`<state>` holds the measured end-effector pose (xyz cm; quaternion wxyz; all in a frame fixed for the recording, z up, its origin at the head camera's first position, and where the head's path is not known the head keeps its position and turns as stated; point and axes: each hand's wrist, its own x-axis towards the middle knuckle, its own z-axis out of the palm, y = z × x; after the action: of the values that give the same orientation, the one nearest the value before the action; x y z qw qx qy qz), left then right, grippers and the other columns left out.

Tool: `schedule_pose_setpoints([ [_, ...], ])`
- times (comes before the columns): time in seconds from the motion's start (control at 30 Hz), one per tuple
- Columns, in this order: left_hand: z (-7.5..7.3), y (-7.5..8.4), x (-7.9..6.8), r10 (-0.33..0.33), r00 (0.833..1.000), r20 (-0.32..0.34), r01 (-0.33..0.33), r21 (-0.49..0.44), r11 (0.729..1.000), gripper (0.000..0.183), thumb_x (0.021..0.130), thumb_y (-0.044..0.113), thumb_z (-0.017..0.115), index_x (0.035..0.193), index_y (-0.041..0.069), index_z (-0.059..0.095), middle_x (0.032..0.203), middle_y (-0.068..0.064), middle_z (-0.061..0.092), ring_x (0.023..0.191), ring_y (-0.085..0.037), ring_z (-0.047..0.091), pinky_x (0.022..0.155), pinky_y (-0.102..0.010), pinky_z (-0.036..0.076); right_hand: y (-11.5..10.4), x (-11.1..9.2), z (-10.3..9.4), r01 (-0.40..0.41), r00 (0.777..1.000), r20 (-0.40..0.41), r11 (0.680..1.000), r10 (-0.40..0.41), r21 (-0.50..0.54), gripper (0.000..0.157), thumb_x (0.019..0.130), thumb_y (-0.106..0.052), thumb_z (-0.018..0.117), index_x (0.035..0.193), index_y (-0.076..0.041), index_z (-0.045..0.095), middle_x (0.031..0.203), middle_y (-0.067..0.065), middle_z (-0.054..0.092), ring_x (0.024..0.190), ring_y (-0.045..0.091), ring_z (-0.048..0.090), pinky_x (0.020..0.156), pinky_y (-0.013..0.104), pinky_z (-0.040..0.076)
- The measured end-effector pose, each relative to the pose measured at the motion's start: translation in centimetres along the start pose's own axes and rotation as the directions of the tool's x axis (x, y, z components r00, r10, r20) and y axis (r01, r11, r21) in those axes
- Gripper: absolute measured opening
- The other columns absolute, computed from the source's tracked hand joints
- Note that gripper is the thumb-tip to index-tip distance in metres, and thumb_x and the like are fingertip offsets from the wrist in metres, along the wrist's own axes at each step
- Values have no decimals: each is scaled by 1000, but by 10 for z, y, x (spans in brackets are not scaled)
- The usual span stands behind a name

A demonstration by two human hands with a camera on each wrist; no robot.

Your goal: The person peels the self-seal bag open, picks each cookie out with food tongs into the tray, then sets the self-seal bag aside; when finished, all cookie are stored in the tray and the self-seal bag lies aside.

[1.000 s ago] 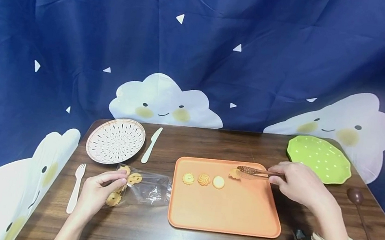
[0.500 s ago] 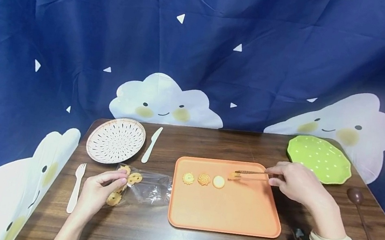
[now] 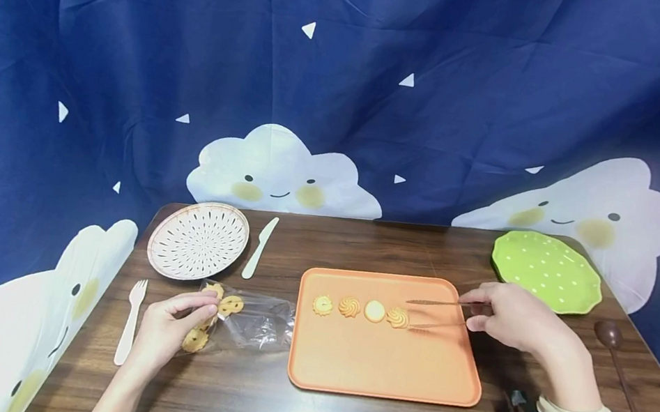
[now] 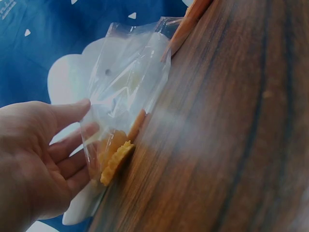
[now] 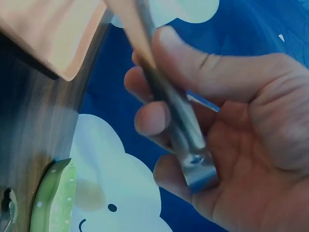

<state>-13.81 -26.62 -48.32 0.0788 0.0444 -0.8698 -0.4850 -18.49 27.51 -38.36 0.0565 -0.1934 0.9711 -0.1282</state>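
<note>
My left hand (image 3: 163,330) pinches the edge of a clear plastic bag (image 3: 263,323) between thumb and fingers. Inside it several golden cookies (image 4: 116,162) lie near the hand. With my right hand (image 3: 519,321) I grip metal tongs (image 5: 178,111), whose arms stand spread over the orange tray (image 3: 383,372). On that tray a row of cookies runs from a flower-shaped cookie (image 3: 322,305) through a swirl cookie (image 3: 349,307) and a pale round cookie (image 3: 375,311) to another swirl cookie (image 3: 397,317). The near tong tip is right beside this last cookie.
A patterned white plate (image 3: 198,242) stands at the back left, between a white fork (image 3: 131,322) and a pale knife (image 3: 261,248). The green dotted plate (image 3: 549,268) is at the back right, with a brown long-handled spoon (image 3: 627,392) in front. A blue cloud curtain (image 3: 347,82) hangs behind.
The tongs have spread and let go of the fourth cookie, which now lies on the tray at the row's right end. My left hand and the bag have stayed put.
</note>
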Motion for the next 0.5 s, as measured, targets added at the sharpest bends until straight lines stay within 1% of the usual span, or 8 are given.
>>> schedule_pose_setpoints([
  [0.07, 0, 1, 0, -8, 1000, 0, 8, -5, 1000, 19, 88, 32, 80, 106, 25, 79, 114, 6, 79, 114, 10, 64, 96, 0, 45, -5, 0, -1, 36, 999, -32, 999, -35, 28, 33, 82, -24, 82, 113, -14, 76, 101, 2, 74, 88, 19, 67, 80, 41, 57],
  [0.13, 0, 4, 1, -17, 1000, 1, 17, -6, 1000, 20, 88, 33, 80, 106, 26, 79, 114, 7, 79, 114, 11, 64, 96, 0, 45, -14, 1, 0, 90, 994, -70, 994, -86, 57, 34, 81, -26, 84, 112, -14, 75, 94, -3, 72, 82, 11, 63, 73, 31, 54],
  [0.2, 0, 6, 1, -25, 1000, -1, 25, -7, 1000, 20, 88, 31, 80, 107, 24, 79, 113, 6, 79, 114, 10, 64, 96, 0, 45, -26, 4, 4, 162, 983, -98, 983, -153, 84, 34, 81, -25, 85, 111, -14, 74, 88, -8, 66, 77, 6, 57, 67, 23, 47],
  [0.23, 0, 8, 1, -30, 1000, -1, 30, -5, 1000, 21, 88, 30, 79, 108, 23, 79, 113, 6, 79, 115, 9, 64, 95, 0, 44, -33, 6, 7, 199, 976, -108, 975, -189, 94, 34, 81, -24, 85, 111, -15, 73, 88, -9, 65, 76, 5, 56, 67, 21, 46],
  [0.3, -1, 11, 0, -32, 999, 0, 32, 0, 999, 22, 89, 27, 79, 109, 19, 79, 115, 4, 79, 116, 8, 64, 96, 1, 44, -49, 13, 13, 263, 961, -115, 958, -250, 114, 32, 82, -24, 84, 111, -16, 73, 91, -10, 66, 79, 5, 58, 70, 21, 48],
  [0.37, -1, 13, 0, -36, 999, 1, 36, -1, 999, 23, 89, 25, 79, 111, 16, 78, 116, 2, 78, 117, 7, 65, 96, 1, 43, -64, 22, 21, 309, 949, -101, 941, -297, 138, 29, 85, -24, 81, 112, -18, 74, 97, -10, 69, 82, 6, 61, 73, 22, 51],
  [0.43, -2, 14, 1, -37, 999, 2, 37, -8, 999, 24, 89, 25, 79, 111, 15, 78, 117, 1, 78, 116, 7, 64, 96, 0, 43, -79, 32, 30, 346, 938, -70, 924, -340, 159, 27, 89, -26, 78, 115, -20, 74, 103, -8, 73, 89, 7, 65, 80, 26, 55],
  [0.5, -1, 13, 2, -31, 1000, 3, 31, -13, 999, 23, 89, 27, 79, 111, 17, 78, 116, 2, 78, 115, 10, 64, 96, 0, 44, -92, 42, 37, 366, 929, -23, 912, -369, 183, 26, 92, -26, 75, 117, -20, 74, 105, -7, 74, 93, 9, 67, 85, 29, 57],
])
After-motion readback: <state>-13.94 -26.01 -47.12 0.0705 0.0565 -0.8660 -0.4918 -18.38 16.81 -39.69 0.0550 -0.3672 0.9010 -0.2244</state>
